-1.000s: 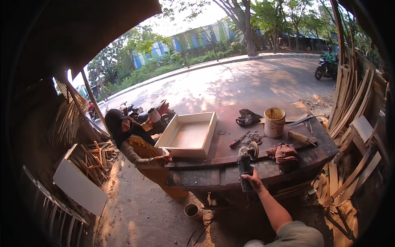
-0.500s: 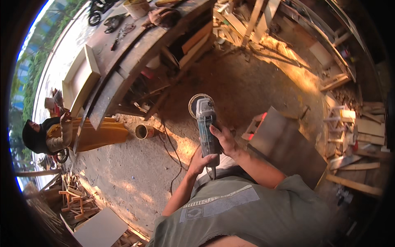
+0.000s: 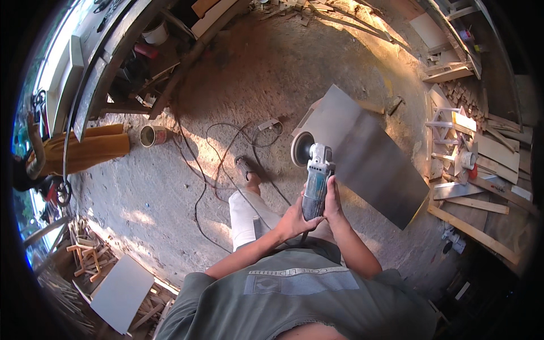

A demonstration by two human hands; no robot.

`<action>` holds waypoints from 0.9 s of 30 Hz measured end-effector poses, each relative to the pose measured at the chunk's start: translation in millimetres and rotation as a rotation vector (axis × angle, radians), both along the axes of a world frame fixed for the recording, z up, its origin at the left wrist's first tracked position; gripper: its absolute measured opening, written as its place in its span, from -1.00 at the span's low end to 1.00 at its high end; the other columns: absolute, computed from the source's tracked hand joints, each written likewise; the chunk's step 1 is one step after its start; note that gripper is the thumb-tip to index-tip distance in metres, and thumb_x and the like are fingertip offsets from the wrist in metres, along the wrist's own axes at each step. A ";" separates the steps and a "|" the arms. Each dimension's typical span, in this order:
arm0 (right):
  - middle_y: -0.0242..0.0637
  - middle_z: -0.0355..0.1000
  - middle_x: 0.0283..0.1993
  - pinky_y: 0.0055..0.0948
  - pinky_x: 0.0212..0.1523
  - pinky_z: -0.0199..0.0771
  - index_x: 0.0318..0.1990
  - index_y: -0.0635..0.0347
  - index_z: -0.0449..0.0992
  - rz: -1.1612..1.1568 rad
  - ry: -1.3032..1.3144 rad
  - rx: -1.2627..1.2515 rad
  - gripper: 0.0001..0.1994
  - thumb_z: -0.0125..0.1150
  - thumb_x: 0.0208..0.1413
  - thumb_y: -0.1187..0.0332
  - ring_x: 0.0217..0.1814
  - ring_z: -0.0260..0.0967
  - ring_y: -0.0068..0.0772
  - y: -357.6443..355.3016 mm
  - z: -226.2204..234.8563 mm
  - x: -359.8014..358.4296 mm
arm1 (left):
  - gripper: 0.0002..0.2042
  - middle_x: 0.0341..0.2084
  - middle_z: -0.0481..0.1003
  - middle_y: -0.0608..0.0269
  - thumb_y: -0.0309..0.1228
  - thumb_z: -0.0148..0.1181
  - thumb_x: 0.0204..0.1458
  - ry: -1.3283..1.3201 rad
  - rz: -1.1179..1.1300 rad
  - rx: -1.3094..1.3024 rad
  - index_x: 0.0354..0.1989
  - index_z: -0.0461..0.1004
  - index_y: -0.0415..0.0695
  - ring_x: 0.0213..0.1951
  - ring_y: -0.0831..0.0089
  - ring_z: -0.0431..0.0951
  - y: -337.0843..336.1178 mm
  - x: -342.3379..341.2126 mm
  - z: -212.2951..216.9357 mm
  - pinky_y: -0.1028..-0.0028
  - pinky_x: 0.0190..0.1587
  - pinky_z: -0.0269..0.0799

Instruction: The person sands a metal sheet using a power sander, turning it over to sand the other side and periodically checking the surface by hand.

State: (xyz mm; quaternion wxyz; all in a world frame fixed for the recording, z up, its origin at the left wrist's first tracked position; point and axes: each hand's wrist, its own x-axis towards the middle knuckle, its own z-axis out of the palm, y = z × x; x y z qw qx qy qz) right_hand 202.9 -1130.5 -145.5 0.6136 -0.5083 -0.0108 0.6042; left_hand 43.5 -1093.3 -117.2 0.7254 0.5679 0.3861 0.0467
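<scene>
Compared with half a second ago, the view has swung so that the grey metal sheet (image 3: 365,156) now lies in full sight on the dirt floor (image 3: 238,85), where earlier only its corner showed. The table (image 3: 107,62) has slid toward the upper left edge. The angle grinder (image 3: 315,170), formerly clear of the sheet, now hangs over the sheet's near left edge, its round disc at that edge; whether the disc touches the metal cannot be told.

Both hands are closed around the grinder's body. The left hand (image 3: 293,218) wraps the rear of the body from the left side of the sheet. The right hand (image 3: 332,199) grips just ahead of it, fingers curled over the housing on the sheet side.

A black cable (image 3: 215,164) loops over the floor left of the sheet. A person in a yellow garment (image 3: 93,148) sits far left of the sheet, under the table. A round tin (image 3: 152,136) stands beside that garment. Timber offcuts (image 3: 481,164) lie right of the sheet.
</scene>
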 end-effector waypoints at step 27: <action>0.20 0.51 0.09 -0.03 0.20 0.45 0.28 0.34 0.28 1.367 -1.206 -0.088 -0.20 0.51 -0.10 0.16 0.17 0.48 0.22 89.9 -267.1 168.7 | -0.68 -0.47 0.52 0.41 -0.13 0.20 0.30 0.068 0.830 -0.526 -0.09 0.58 -0.18 -0.48 0.68 0.42 -70.6 177.6 -451.1 0.56 -0.47 0.31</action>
